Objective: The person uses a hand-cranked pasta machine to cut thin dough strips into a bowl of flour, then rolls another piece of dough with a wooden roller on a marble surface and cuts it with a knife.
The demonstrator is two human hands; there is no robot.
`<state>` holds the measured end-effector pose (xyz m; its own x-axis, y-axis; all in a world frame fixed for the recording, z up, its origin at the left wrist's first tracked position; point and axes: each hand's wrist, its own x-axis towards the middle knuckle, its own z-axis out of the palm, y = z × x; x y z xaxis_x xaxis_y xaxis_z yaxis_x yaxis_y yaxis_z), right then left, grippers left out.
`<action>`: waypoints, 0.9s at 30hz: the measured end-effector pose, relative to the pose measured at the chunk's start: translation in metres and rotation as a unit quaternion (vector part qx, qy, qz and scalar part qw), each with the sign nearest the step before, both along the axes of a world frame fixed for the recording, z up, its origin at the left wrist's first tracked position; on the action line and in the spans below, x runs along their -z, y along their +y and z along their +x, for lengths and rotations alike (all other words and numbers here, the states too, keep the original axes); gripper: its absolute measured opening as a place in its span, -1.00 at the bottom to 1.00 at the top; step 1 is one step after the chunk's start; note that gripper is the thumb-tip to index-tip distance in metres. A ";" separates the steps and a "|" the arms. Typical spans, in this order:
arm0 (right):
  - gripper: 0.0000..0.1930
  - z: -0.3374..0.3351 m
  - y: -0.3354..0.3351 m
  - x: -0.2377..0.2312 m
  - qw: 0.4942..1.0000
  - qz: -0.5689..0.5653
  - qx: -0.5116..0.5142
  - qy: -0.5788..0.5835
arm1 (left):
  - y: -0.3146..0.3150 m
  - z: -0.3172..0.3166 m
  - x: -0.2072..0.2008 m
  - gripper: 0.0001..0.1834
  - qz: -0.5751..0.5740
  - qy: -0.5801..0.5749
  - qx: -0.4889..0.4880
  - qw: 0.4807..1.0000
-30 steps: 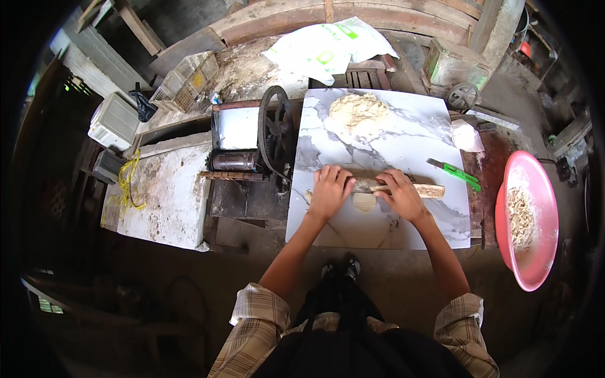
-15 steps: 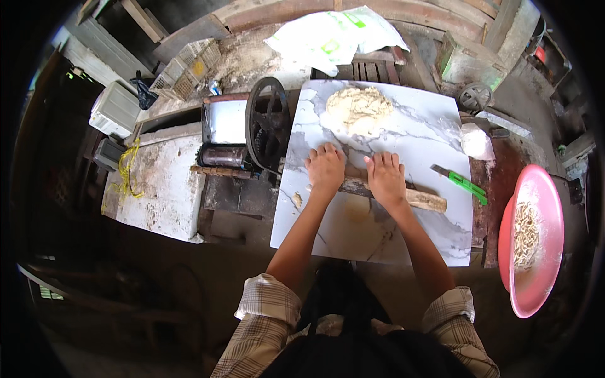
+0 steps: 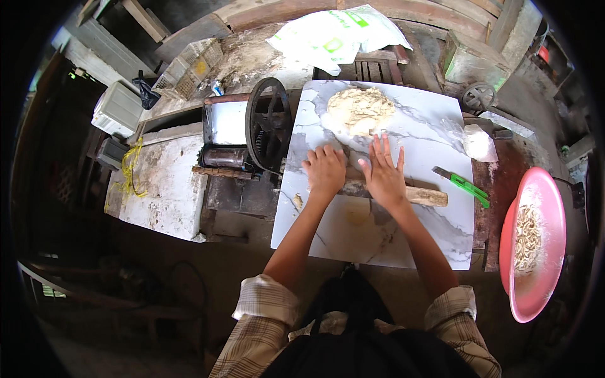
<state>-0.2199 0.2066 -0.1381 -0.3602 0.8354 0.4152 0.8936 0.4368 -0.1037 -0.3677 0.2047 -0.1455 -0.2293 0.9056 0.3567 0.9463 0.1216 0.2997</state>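
A rough wooden rolling stick (image 3: 427,196) lies across the marble-patterned board (image 3: 435,239). My left hand (image 3: 325,169) rests over its left part, fingers bent down and closed around it; the palm hides what is beneath. My right hand (image 3: 384,173) lies on the stick further right, with its fingers stretched forward and spread, and the thumb out to the side. Just beyond the fingertips sits a lumpy mound of pale dough (image 3: 359,110). A green utility knife (image 3: 469,190) with its blade showing lies right of the stick.
Left of the board stands a hand-wheel roller machine (image 3: 269,126), beside a stained white slab (image 3: 164,183) with yellow string (image 3: 131,170). A pink basin (image 3: 554,239) holding pale pieces is at the right. Behind are a white sack (image 3: 340,38) and a plastic basket (image 3: 188,69).
My right hand's fingers have straightened and spread forward from a bent position over the stick. My left hand stays about where it was. The whole view has shifted slightly.
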 end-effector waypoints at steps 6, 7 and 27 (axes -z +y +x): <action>-0.39 0.008 -0.063 -0.016 0.998 0.002 -0.039 -0.050 | -0.083 0.009 -0.006 -0.80 -0.013 -0.015 0.022 1.000; -0.39 0.006 -0.067 -0.017 0.998 0.004 -0.041 -0.049 | -0.083 0.008 -0.005 -0.80 0.009 -0.010 0.025 1.000; -0.47 0.005 -0.029 -0.004 0.998 -0.036 -0.059 -0.010 | -0.052 0.004 -0.013 -0.81 0.032 -0.005 0.096 0.995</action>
<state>-0.2151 0.1772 -0.1339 -0.4647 0.8146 0.3472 0.8389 0.5305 -0.1219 -0.3635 0.1531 -0.1328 -0.0573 0.9089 0.4130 0.9472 -0.0812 0.3102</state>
